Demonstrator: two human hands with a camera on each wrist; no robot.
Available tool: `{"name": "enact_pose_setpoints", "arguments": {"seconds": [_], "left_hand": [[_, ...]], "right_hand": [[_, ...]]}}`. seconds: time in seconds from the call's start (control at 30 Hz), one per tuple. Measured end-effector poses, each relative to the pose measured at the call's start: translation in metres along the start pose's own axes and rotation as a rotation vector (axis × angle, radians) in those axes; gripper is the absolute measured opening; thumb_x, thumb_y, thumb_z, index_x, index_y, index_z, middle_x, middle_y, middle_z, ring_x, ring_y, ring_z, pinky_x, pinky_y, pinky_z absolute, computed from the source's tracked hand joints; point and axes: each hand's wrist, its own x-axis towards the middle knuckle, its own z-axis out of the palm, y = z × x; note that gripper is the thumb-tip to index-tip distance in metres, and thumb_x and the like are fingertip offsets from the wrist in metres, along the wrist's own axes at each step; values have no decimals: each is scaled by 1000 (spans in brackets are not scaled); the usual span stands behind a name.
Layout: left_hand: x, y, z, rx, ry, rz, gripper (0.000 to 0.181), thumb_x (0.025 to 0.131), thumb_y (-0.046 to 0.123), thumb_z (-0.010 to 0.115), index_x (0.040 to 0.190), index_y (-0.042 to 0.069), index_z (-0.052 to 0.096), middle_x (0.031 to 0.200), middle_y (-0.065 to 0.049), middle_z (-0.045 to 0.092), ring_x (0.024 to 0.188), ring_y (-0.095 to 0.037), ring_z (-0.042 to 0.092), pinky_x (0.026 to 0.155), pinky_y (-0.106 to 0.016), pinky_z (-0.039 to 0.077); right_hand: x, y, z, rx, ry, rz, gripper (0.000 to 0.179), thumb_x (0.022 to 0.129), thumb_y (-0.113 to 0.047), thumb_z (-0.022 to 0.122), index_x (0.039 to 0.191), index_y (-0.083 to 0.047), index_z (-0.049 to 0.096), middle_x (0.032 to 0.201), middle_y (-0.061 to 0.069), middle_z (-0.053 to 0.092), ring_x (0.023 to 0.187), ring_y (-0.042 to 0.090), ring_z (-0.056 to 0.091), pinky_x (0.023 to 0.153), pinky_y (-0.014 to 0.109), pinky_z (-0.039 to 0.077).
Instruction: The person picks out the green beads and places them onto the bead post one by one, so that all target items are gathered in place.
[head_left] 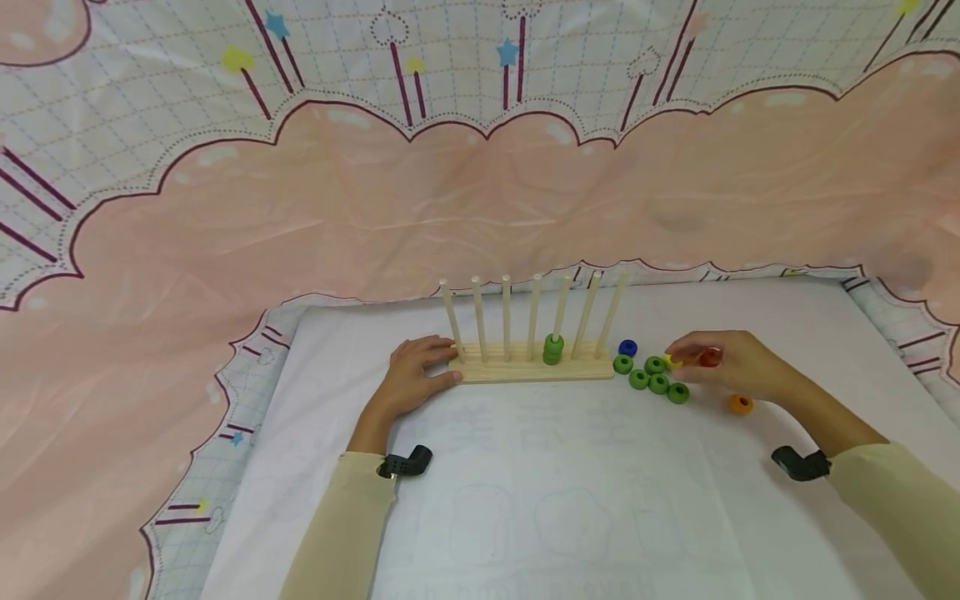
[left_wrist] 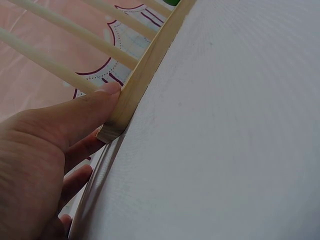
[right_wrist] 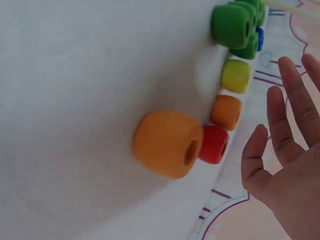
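My left hand (head_left: pixel 411 373) holds the left end of a wooden peg rack (head_left: pixel 536 377). In the left wrist view, the thumb (left_wrist: pixel 102 100) presses the board's front edge while other fingers are around its end. Green beads (head_left: pixel 552 350) are stacked on one upright peg. Over loose beads to the right hovers my right hand (head_left: pixel 738 362), its fingers extended in the right wrist view and nothing held. Near it lie a yellow bead (right_wrist: pixel 236 76), a red bead (right_wrist: pixel 214 144), a smaller-looking orange bead (right_wrist: pixel 226 112) and a closer orange bead (right_wrist: pixel 170 144).
Several green beads (head_left: pixel 658 384) and a blue bead (head_left: pixel 627 348) lie just right of the rack. A white cloth (head_left: pixel 562 483) covers the table. Behind it hangs a peach patterned curtain (head_left: pixel 487 208).
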Motion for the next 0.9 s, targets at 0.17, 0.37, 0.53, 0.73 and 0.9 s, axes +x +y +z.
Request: {"name": "enact_pose_setpoints", "arguments": {"seconds": [0.17,0.37,0.53,0.73,0.9], "left_hand": [[0,0,0,-6,-1,-5,50,91,36,77,134,12,69,148,-6,58,150,-29,38,126,-59,8],[0,0,0,-9,-3,-8,50,91,36,77,134,12,69,149,-6,57,150,-29,37,126,-59,7],[0,0,0,-13,-3,-4,50,91,36,77,134,12,69,149,-6,57,150,-30,37,126,-60,7],[0,-1,0,-13,1,9,50,90,36,78,133,12,69,148,-6,58,149,-30,38,125,-60,8],[0,-2,1,-4,4,15,50,91,37,77,133,12,69,148,-6,58,149,-30,38,125,-61,9]], "right_hand": [[-3,10,4,-5,-55,53,41,88,-47,78,120,-22,74,117,0,73,101,17,62,81,22,53],[-6,15,7,-36,-97,28,39,86,-46,80,116,-21,76,115,-1,76,107,23,66,86,29,54],[-7,18,9,-40,-101,21,35,83,-44,83,111,-22,77,111,-5,78,108,24,68,87,28,54],[-7,18,11,-68,-104,4,36,81,-43,85,109,-23,77,110,-8,77,111,26,67,92,34,53],[-6,17,13,-93,-102,-15,36,78,-41,87,107,-23,78,108,-8,77,110,26,67,97,47,52]]}}
